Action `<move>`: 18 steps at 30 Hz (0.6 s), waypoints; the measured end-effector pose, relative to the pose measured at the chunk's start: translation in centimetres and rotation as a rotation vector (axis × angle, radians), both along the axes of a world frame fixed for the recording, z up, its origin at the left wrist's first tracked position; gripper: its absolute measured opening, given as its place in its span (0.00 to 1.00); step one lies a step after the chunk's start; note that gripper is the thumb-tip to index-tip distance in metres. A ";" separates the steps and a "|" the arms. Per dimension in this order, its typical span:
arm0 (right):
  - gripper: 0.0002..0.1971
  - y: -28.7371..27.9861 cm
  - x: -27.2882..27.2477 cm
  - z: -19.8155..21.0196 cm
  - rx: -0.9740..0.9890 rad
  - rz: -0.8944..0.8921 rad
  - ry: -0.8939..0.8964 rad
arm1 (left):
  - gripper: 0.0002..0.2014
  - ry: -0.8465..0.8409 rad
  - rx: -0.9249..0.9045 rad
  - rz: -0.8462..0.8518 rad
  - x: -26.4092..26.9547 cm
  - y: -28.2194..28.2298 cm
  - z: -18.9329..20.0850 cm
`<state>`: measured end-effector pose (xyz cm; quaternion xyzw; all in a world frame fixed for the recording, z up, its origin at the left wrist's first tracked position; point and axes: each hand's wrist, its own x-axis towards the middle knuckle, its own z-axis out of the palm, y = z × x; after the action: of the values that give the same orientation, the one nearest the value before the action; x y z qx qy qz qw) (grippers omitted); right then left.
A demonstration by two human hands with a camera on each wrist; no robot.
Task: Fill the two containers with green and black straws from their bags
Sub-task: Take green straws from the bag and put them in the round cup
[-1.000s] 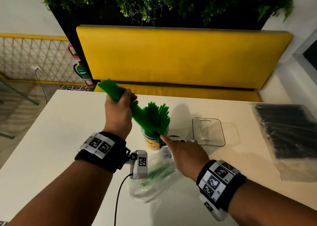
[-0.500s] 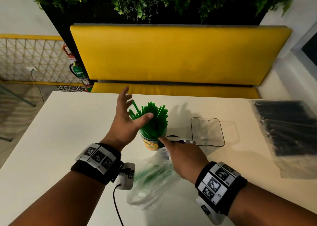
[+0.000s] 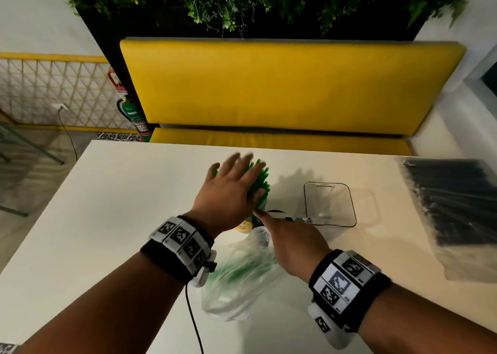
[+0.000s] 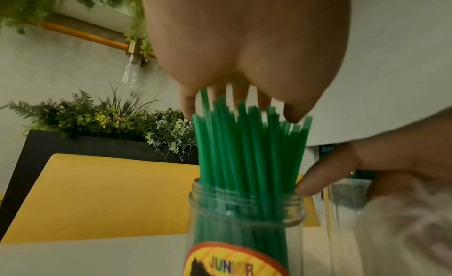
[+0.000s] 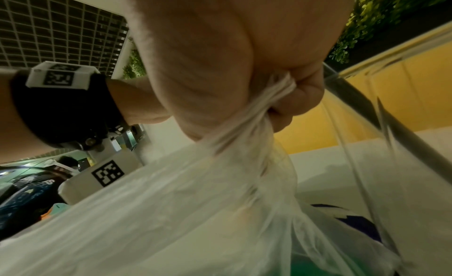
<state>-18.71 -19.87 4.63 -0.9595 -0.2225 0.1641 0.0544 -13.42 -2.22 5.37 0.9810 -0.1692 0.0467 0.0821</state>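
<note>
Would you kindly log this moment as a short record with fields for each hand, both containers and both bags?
Left hand: open, flat over the green straws' tops
Right hand: grips the green-straw bag's bunched plastic, forefinger at the jar's rim
Jar: upright, packed with green straws
Clear container: no straws visible inside
Black-straw bag: lying on the table at the right, untouched

Straws [image 3: 259,185] stand in the jar [image 4: 247,218], the tub [image 3: 330,205] to its right, their bag [image 3: 242,270] in front.

Green straws [image 3: 259,184], yellow bench [image 3: 282,84]
</note>
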 end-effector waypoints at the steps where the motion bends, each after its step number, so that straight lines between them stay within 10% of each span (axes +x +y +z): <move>1: 0.40 0.0 0.0 0.1 0.002 0.001 0.003 | 0.26 0.062 0.026 -0.015 0.2 0.1 -0.3; 10: 0.46 -0.6 -0.2 -0.5 0.029 -0.031 0.121 | 0.18 -0.035 -0.513 0.118 -0.2 2.2 3.6; 18: 0.43 -2.5 -1.3 -1.9 0.241 -0.163 0.212 | 0.13 -0.372 -0.542 -0.054 -7.8 1.3 8.3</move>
<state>-20.01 -22.33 2.77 -0.9382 -0.1550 0.2315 0.2054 -21.18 -0.94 13.65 0.8933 -0.1888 0.2664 0.3089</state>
